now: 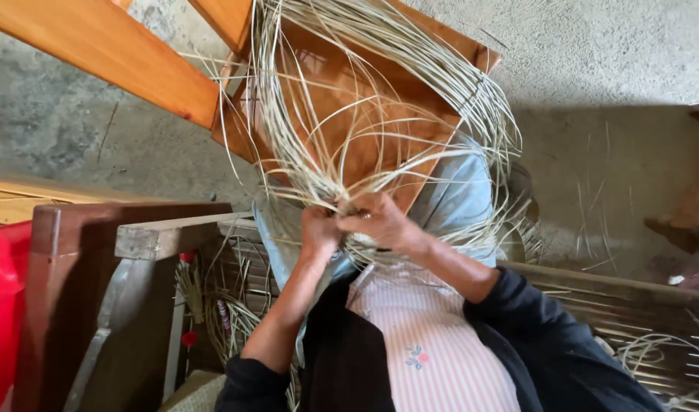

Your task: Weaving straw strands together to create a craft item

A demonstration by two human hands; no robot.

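Observation:
A big loose coil of pale cane strands (380, 99) arcs up over an orange wooden chair frame (349, 122) that lies tipped on my lap. My left hand (319, 229) is closed around the gathered ends of the strands at the chair's near corner. My right hand (380, 223) pinches the same bundle just beside it, the two hands touching. A light blue cloth (460, 194) lies under the work on my knees. My dark sleeves and pink striped apron (433, 343) fill the lower middle.
A dark wooden bench (82, 259) and a red thing (2, 305) stand at the left. More cane coils (235, 320) lie below the bench. Slatted wood (639, 320) with loose strands is at the right. Grey concrete floor (609, 69) lies beyond.

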